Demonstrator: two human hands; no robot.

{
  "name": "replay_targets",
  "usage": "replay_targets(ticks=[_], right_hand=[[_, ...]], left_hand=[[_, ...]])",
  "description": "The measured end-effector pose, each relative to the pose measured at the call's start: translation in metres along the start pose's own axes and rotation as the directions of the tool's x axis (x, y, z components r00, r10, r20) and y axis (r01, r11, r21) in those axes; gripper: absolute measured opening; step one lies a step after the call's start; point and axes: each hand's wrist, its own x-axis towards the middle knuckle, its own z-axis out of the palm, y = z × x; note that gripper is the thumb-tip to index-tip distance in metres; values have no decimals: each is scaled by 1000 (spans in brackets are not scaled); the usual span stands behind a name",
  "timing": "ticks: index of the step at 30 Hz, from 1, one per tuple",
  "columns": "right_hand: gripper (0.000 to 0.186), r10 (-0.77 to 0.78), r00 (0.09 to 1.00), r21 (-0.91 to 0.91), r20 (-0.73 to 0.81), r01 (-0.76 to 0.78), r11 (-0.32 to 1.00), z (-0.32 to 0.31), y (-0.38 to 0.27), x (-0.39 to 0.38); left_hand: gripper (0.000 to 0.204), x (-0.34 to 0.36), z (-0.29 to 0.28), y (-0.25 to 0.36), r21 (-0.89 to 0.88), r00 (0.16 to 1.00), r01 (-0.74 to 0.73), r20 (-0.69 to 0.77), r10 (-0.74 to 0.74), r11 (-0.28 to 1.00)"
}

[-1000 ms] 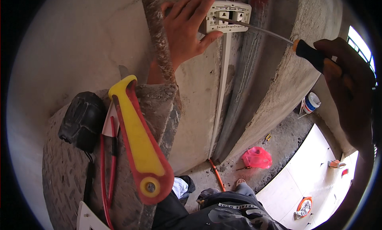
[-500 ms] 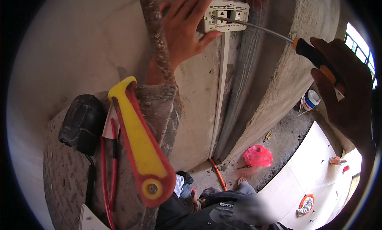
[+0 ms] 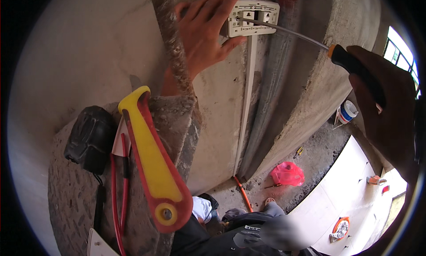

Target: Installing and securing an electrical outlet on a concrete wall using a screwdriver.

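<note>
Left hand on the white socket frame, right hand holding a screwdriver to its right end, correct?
Not the right end: the head view shows the right hand holding the screwdriver to the left end of the socket frame, which the left hand touches.

My screwdriver [image 3: 331,50]: smooth metal shaft [image 3: 290,30], matt handle [image 3: 353,66] (rubber, probably; dark there). Socket plate [image 3: 254,31] smooth plastic; bar [image 3: 171,39] rough, rusty metal.

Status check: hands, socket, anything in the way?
Left hand braces white rectangular plastic socket; right hand holds black-handled steel screwdriver, tip at socket's left end; rusty metal bar crosses before left wrist.
</note>
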Motion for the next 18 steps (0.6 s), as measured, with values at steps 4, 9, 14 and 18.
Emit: replay_targets(ticks=[4, 9, 14, 18], right_hand=[[42, -104, 993, -152, 55, 112, 982, -1, -3, 6], [43, -193, 967, -357, 168, 242, 902, -11, -7, 3], [44, -240, 942, -492, 235, 329, 806, -21, -10, -3], [43, -225, 934, -426, 279, 331, 842, -27, -13, -1]], left_hand=[[70, 3, -7, 2, -6, 999, 24, 41, -24, 1000], [72, 2, 2, 1, -37, 1000, 24, -16, -25, 999], [73, 7, -2, 0, 7, 1000, -29, -3, 29, 1000], [75, 8, -5, 0, -39, 999, -39, -5, 39, 998]])
